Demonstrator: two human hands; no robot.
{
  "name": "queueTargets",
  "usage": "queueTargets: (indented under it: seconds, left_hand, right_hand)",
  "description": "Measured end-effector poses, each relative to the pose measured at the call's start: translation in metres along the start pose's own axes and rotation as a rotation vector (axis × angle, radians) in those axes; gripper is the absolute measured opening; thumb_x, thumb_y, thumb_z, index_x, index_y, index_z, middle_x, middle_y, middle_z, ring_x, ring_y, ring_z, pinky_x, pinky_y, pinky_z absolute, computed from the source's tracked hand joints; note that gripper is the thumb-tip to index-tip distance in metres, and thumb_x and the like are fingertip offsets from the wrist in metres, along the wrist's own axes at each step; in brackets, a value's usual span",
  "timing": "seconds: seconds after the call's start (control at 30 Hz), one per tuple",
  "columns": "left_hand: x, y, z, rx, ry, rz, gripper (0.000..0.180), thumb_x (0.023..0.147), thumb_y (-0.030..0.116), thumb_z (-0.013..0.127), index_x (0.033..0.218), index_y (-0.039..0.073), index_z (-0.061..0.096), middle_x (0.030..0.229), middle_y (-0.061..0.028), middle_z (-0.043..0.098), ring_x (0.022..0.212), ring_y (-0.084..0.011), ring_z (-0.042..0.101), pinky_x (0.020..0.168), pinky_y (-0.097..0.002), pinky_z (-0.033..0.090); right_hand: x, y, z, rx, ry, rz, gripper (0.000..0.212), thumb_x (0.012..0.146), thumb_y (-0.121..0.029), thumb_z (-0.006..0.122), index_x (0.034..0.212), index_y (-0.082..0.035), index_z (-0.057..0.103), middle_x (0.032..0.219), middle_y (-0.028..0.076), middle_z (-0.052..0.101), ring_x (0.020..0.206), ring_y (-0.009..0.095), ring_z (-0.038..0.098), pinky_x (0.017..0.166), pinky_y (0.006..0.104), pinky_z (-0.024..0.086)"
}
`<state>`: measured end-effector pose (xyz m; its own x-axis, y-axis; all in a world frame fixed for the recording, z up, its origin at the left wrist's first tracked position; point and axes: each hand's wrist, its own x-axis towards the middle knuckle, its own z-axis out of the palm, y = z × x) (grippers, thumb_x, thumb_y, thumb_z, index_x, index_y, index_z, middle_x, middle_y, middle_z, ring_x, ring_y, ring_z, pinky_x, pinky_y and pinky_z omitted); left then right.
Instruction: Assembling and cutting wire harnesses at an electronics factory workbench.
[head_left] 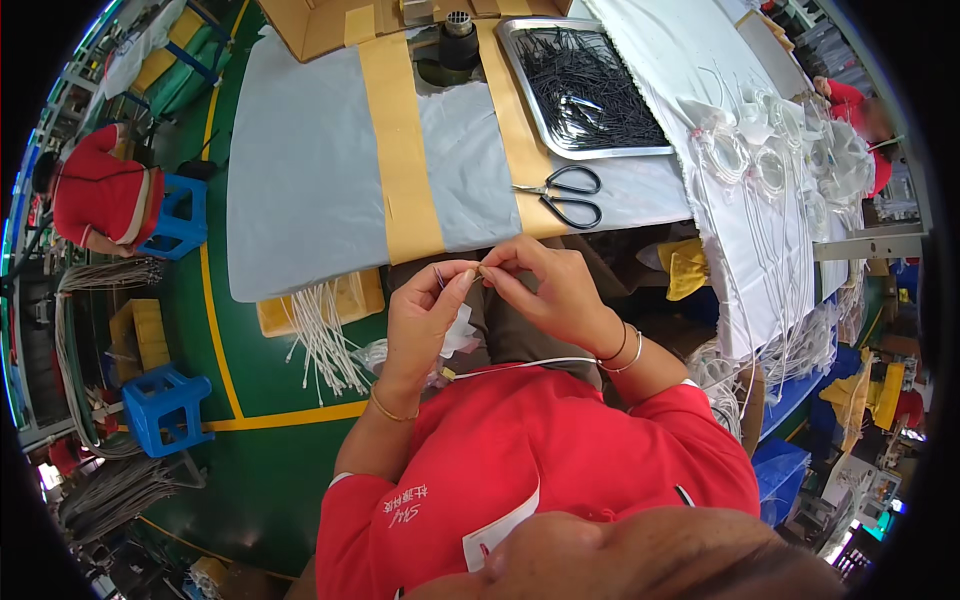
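My left hand (425,318) and my right hand (556,290) meet fingertip to fingertip just off the table's near edge. Each is closed in a pinch, and a thin wire (479,273) shows between the two. A dark strand (439,278) stands out at the left fingers; its full length is hidden. Below, a white cable (520,364) crosses my lap, with a yellowish piece at its left end. Black-handled scissors (546,190) lie on the table beyond my right hand, blades pointing left.
A metal tray (612,153) of thin black pieces stands at the back right, near a black cylinder (459,50) and a cardboard box (330,30). White cable bundles (770,165) cover the right side. Below the table's left edge sits a yellow bin (350,300) with white cables; blue stools (165,410) stand farther left.
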<state>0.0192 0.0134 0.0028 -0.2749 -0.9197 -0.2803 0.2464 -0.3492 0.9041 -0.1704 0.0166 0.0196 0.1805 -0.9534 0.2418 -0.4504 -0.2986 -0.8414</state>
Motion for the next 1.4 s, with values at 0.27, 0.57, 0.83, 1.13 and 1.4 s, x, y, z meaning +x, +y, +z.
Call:
queueTargets:
  seconds: [0.27,0.57,0.83,1.13,1.4]
  left_hand:
    - [-0.002,0.003,0.002,0.072,-0.008,0.007,0.019,0.097,0.010,0.065,0.112,0.000,0.069,0.096,0.0019,0.066,0.082,-0.0007,0.053,0.071,-0.0158,0.042]
    - [-0.003,0.000,-0.003,0.077,-0.032,-0.011,0.021,0.099,0.013,0.063,0.113,0.000,0.069,0.091,0.0019,0.064,0.078,-0.0015,0.053,0.067,-0.0155,0.041]
    - [-0.001,-0.009,-0.005,-0.181,-0.151,0.004,0.038,0.107,0.027,0.045,0.127,0.000,0.062,0.101,-0.0049,0.066,0.087,-0.0108,0.061,0.075,-0.0258,0.050]
    - [-0.004,-0.016,-0.009,-0.657,-0.149,-0.068,0.048,0.109,0.033,0.036,0.143,0.002,0.046,0.145,-0.0087,0.051,0.133,-0.0218,0.048,0.111,-0.0404,0.038]
    - [-0.025,-0.031,-0.041,-0.064,0.109,0.108,0.032,0.105,0.022,0.050,0.126,0.001,0.060,0.124,-0.0092,0.063,0.112,-0.0148,0.059,0.100,-0.0304,0.045]
  right_hand:
    - [0.010,-0.003,-0.017,-0.173,-0.088,-0.097,0.014,0.086,-0.012,0.073,0.097,-0.006,0.066,0.081,0.007,0.071,0.071,0.021,0.071,0.062,0.0293,0.053]
    - [0.022,-0.009,-0.030,-0.395,-0.131,-0.396,0.012,0.081,-0.015,0.074,0.090,-0.009,0.067,0.081,0.004,0.069,0.069,0.022,0.066,0.060,0.0325,0.050]
    - [0.034,-0.016,-0.028,-0.390,-0.214,-0.566,0.015,0.081,-0.011,0.073,0.094,-0.007,0.066,0.101,0.005,0.067,0.084,0.022,0.067,0.071,0.0329,0.053]
    - [0.024,0.013,0.009,0.255,-0.029,-0.129,0.024,0.085,-0.006,0.071,0.109,-0.003,0.066,0.109,0.012,0.066,0.093,0.025,0.066,0.079,0.0339,0.054]
    - [0.017,0.015,0.019,-0.086,-0.229,-0.204,0.012,0.085,-0.016,0.074,0.092,-0.008,0.070,0.085,0.006,0.070,0.075,0.025,0.066,0.069,0.0341,0.051]
